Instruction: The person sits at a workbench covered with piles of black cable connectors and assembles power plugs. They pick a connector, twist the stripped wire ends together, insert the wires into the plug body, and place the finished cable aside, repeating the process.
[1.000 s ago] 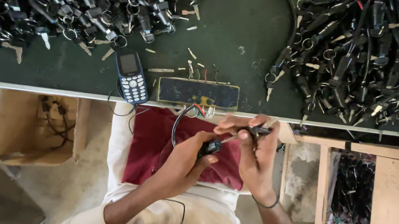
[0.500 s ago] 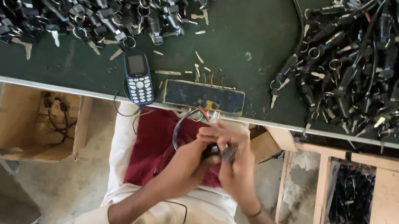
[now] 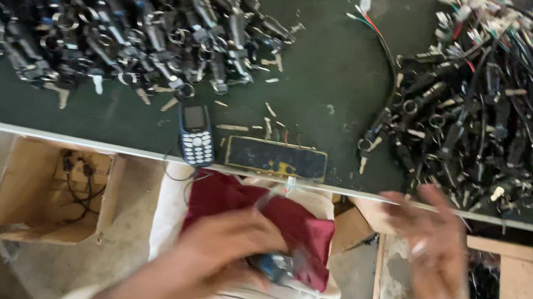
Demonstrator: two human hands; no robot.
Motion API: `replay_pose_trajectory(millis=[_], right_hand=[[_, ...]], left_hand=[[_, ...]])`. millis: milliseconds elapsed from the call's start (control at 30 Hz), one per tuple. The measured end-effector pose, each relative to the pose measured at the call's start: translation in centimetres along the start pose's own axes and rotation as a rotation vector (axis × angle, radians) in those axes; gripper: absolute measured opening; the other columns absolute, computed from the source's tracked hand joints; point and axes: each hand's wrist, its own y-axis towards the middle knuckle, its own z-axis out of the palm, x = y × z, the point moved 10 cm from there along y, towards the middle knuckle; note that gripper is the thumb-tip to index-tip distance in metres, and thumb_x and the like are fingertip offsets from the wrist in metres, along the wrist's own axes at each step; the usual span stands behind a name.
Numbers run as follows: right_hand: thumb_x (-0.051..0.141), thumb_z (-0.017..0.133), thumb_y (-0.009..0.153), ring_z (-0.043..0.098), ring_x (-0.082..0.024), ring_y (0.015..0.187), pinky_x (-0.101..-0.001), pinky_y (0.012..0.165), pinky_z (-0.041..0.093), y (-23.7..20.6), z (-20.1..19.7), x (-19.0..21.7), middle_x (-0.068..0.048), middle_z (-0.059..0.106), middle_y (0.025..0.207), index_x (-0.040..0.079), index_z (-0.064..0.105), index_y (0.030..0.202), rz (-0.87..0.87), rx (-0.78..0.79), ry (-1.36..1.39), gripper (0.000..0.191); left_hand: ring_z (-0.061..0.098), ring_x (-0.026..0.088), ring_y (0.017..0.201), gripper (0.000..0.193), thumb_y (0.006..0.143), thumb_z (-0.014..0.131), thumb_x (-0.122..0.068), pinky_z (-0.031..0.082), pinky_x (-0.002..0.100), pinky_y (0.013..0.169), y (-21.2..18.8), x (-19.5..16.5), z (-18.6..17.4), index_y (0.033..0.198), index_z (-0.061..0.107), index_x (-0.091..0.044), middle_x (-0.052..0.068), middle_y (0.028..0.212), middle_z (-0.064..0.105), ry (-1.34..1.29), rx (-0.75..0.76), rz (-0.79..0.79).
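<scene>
Two hands: both worked low over the lap, below the bench (image 3: 135, 149) edge.
Left hand (image 3: 219, 251): curled around a small dark part (image 3: 271, 266), gripping it over the red cloth (image 3: 248, 213), likely as padding.
Right hand (image 3: 436, 263): spread, blurred, holding nothing.
Part's axis: blurred, cannot tell.
Piles: harnesses (image 3: 491, 116) within reach.

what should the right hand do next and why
Probably reach on toward the right pile of wired parts for another piece. The right hand is open, empty and blurred, lifted near the edge of the table just below that pile, while the left hand holds a small dark part over the red cloth.
</scene>
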Motion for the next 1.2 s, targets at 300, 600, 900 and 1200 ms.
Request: replay_pose_trajectory(millis=[300, 600, 900, 1200], right_hand=[[0.017, 0.054, 0.106, 0.068, -0.023, 0.105, -0.0373, 0.099, 0.053, 1.8, 0.8, -1.5, -0.020, 0.071, 0.115, -0.004, 0.048, 0.145, 0.041, -0.074, -0.038, 0.044], [0.013, 0.053, 0.106, 0.067, -0.020, 0.099, -0.0328, 0.093, 0.051, 2.4, -0.5, -2.5, -0.017, 0.072, 0.108, -0.003, 0.051, 0.142, 0.144, -0.087, -0.025, 0.040], [0.010, 0.056, 0.111, 0.061, -0.018, 0.094, -0.0345, 0.092, 0.049, 1.8, -6.6, -1.7, -0.012, 0.067, 0.105, -0.001, 0.056, 0.137, -0.069, -0.294, 0.249, 0.028], [0.006, 0.056, 0.112, 0.061, -0.012, 0.085, -0.0268, 0.077, 0.052, 7.3, -11.4, -5.0, -0.007, 0.063, 0.099, 0.006, 0.061, 0.129, -0.153, -0.505, -0.096, 0.018]], left_hand=[[0.070, 0.021, 0.090, 0.014, 0.103, 0.058, -0.007, 0.057, 0.034, 0.084, 3.6, -1.6, -9.5, 0.114, 0.067, -0.005, 0.007, 0.097, 0.071, 0.063, -0.199, -0.322], [0.068, 0.016, 0.092, 0.021, 0.107, 0.046, -0.018, 0.058, 0.033, 0.087, 0.7, 4.0, -2.8, 0.118, 0.056, -0.003, 0.007, 0.100, 0.070, -0.520, -0.209, -0.412], [0.073, 0.025, 0.099, 0.023, 0.109, 0.053, -0.019, 0.059, 0.038, 0.094, 1.0, 3.5, -2.7, 0.120, 0.061, 0.000, 0.015, 0.106, 0.074, -0.374, -0.282, -0.217], [0.060, 0.029, 0.124, 0.029, 0.108, 0.056, 0.012, 0.051, 0.041, 0.106, 6.2, 1.5, -27.7, 0.136, 0.058, 0.005, 0.017, 0.134, 0.064, 1.060, -0.469, 0.207]])
